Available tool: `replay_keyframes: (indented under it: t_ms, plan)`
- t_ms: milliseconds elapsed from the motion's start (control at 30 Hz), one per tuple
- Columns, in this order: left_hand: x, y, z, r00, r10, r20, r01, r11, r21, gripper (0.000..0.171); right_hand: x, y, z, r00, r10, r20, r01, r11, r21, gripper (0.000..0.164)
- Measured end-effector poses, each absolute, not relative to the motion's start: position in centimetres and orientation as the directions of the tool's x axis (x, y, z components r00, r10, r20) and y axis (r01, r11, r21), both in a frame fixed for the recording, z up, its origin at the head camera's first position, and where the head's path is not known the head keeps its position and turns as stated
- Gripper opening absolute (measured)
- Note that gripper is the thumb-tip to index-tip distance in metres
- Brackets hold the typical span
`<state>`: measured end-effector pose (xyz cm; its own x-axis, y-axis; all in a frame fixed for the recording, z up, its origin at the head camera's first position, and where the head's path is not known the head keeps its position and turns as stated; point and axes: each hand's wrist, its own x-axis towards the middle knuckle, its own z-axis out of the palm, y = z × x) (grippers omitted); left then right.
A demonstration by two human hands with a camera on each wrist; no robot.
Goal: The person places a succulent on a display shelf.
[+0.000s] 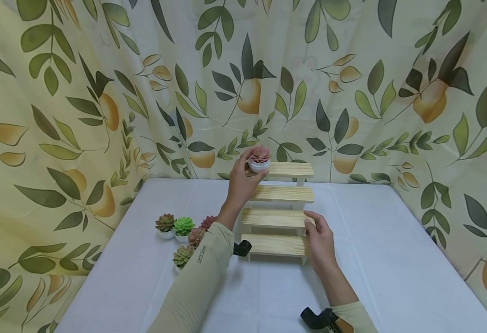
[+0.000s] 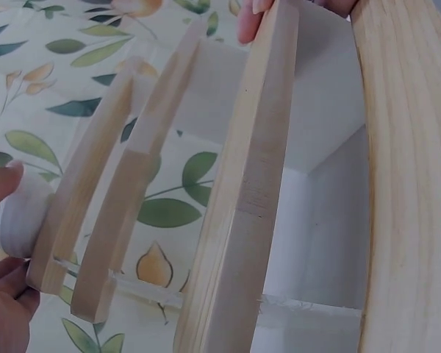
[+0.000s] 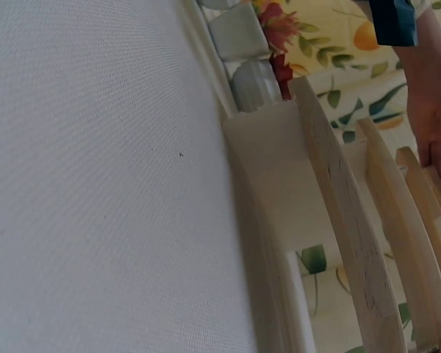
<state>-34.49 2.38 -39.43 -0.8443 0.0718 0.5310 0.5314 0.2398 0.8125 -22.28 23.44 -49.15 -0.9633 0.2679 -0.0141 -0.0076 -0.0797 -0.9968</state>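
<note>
Leafy curtain (image 1: pixel 281 41) behind, my left fingers (image 1: pixel 240 163) hold the pink succulent (image 1: pixel 259 157) at the left end of the top step (image 1: pixel 290 169), my right fingers (image 1: pixel 319 220) grip the stand (image 1: pixel 274 217); overhanging release risks a fall.

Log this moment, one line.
left hand: holds potted pink succulent by top shelf | right hand: grips wooden stand | other succulents: on white table
</note>
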Motion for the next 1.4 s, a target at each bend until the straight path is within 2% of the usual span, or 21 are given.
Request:
replay_keyframes:
  t_ms: [367,633,933,1400]
  plan:
    - [-33.4,1.1,-39.8,-0.855,0.066,0.514,0.513,0.256,0.819,0.084,-22.4,23.3,-48.9,-0.962,0.272,-0.027,0.007,-0.075,-0.997,0.039]
    - [-32.3,-0.4,-40.5,-0.877,0.042,0.480,0.472,0.270,0.839,0.078,-22.6,23.4,-48.7,-0.960,0.280,-0.017,-0.003,-0.072,-0.997,0.040]
    - [-30.7,-2.9,-41.7,-0.906,0.085,0.415,0.420,0.312,0.852,0.073,-22.4,23.3,-49.0,-0.958,0.284,-0.041,0.018,-0.086,-0.996,0.037]
    - [-29.2,-8.9,-45.1,-0.969,0.094,0.230,0.249,0.378,0.892,0.064,-22.2,23.4,-48.7,-0.962,0.272,-0.029,0.015,-0.054,-0.998,0.041]
